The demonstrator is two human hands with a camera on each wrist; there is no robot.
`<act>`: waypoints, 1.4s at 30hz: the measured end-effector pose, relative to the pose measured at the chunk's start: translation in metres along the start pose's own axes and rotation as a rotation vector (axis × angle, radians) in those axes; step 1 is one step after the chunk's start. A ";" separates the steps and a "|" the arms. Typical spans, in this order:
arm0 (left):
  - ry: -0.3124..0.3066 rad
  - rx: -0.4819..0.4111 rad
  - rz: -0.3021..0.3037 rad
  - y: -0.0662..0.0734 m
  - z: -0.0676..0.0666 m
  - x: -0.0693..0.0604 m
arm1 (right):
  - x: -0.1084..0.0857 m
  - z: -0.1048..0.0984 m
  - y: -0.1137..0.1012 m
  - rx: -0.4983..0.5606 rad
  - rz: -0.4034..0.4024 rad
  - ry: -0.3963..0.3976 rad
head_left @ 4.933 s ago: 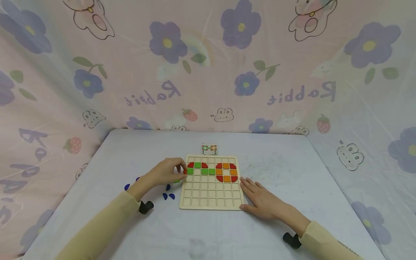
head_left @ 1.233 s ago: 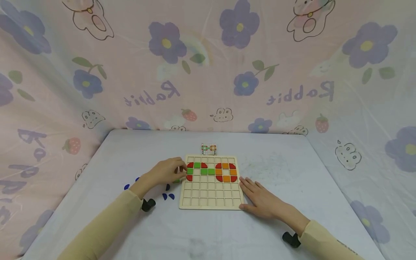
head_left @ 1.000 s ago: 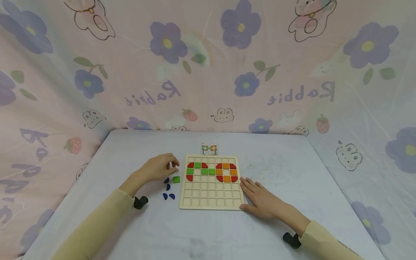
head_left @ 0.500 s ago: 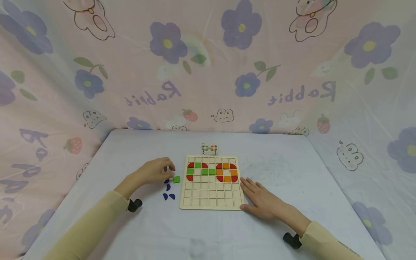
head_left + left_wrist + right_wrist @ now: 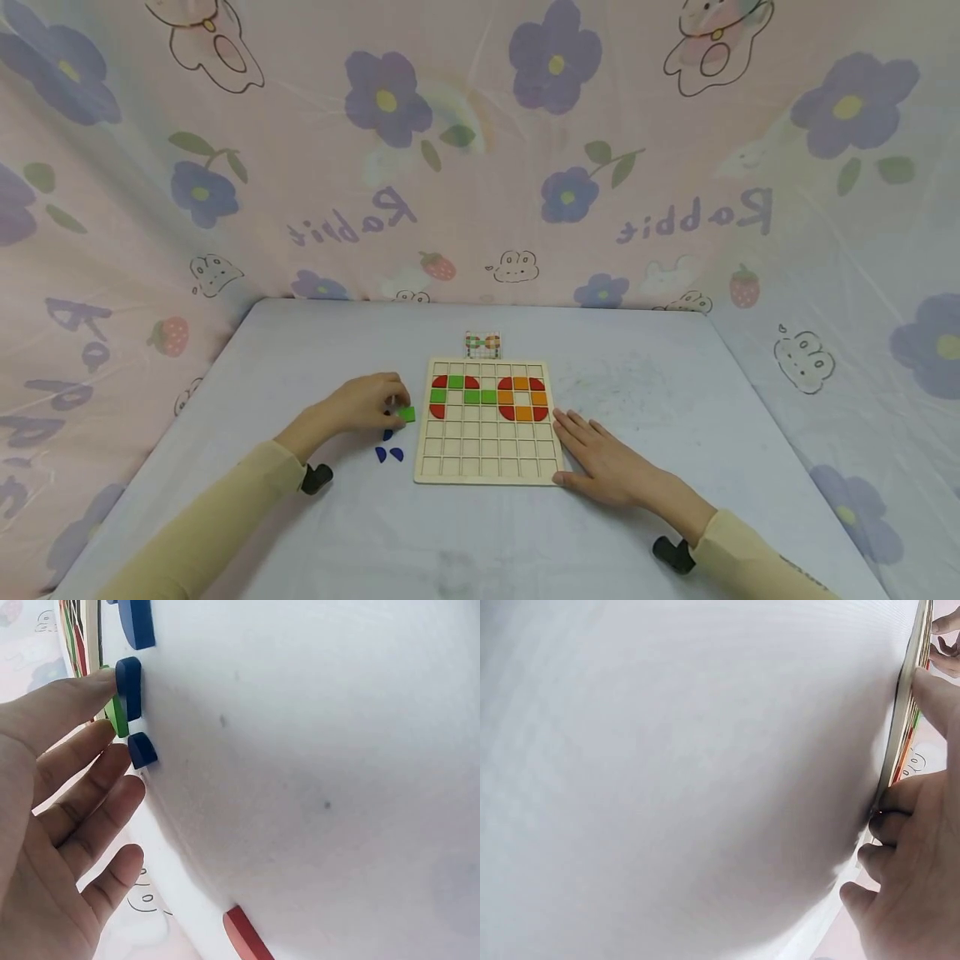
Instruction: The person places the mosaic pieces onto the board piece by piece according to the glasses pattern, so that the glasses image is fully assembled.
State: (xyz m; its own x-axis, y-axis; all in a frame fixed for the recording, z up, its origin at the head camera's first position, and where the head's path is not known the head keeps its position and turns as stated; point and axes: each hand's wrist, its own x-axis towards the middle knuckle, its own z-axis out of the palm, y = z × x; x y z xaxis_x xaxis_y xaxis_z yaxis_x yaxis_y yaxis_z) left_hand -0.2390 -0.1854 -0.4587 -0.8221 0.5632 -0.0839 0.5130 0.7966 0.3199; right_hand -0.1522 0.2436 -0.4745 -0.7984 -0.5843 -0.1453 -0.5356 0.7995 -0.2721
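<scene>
In the head view my left hand [image 5: 366, 402] is at a green square tile [image 5: 407, 414] just left of the wooden grid board [image 5: 487, 450]. The left wrist view has the thumb and index finger pinching that green tile [image 5: 116, 716]. Blue half-round pieces [image 5: 130, 688] lie close by on the table; my left hand partly covers some of them in the head view. Red, green and orange tiles fill several cells in the board's upper rows. My right hand [image 5: 603, 462] lies flat with spread fingers, touching the board's right edge.
A small pattern card [image 5: 482, 344] lies against the board's far edge. Two blue half-round pieces [image 5: 396, 455] sit left of the board's near corner. One red piece [image 5: 246, 934] shows in the left wrist view. A white cloth covers the table [image 5: 637, 367].
A red corner piece has gone into the board's left column from my left hand. That hand then drew back left and came to the green tile. My right hand has stayed put.
</scene>
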 end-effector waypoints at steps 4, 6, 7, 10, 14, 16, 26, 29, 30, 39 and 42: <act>0.002 0.007 0.016 0.003 0.001 0.000 | 0.000 0.000 -0.001 0.003 0.004 -0.009; -0.001 0.006 0.017 0.004 0.001 0.000 | 0.000 0.000 -0.001 0.001 0.006 -0.009; -0.004 0.006 0.021 0.004 0.001 0.000 | 0.000 0.000 -0.001 -0.001 0.008 -0.009; -0.011 -0.002 0.019 0.005 0.000 0.001 | 0.001 0.001 -0.001 -0.006 0.015 -0.009; -0.004 -0.006 0.022 0.007 -0.001 0.000 | 0.001 0.001 -0.001 -0.007 0.019 -0.014; 0.006 -0.011 0.017 0.008 -0.001 0.000 | 0.002 0.001 -0.001 -0.006 0.019 -0.018; 0.090 -0.036 0.042 0.022 -0.005 0.007 | 0.003 0.001 -0.001 -0.038 0.017 -0.028; 0.097 -0.028 0.065 0.029 -0.005 0.012 | 0.002 0.000 0.000 -0.044 0.016 -0.032; 0.098 -0.022 0.073 0.032 -0.005 0.014 | 0.002 0.000 0.000 -0.046 0.015 -0.032; 0.073 0.009 0.135 0.046 0.004 0.032 | 0.001 0.000 -0.001 -0.046 0.003 -0.035; 0.056 0.029 0.138 0.050 0.007 0.036 | 0.001 0.000 -0.002 -0.054 0.003 -0.035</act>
State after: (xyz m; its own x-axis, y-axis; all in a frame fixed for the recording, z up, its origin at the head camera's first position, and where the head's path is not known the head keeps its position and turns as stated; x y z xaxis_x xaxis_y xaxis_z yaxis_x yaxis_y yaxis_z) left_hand -0.2416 -0.1237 -0.4529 -0.7553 0.6553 0.0117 0.6284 0.7190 0.2970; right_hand -0.1524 0.2416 -0.4743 -0.7907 -0.5853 -0.1792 -0.5476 0.8072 -0.2202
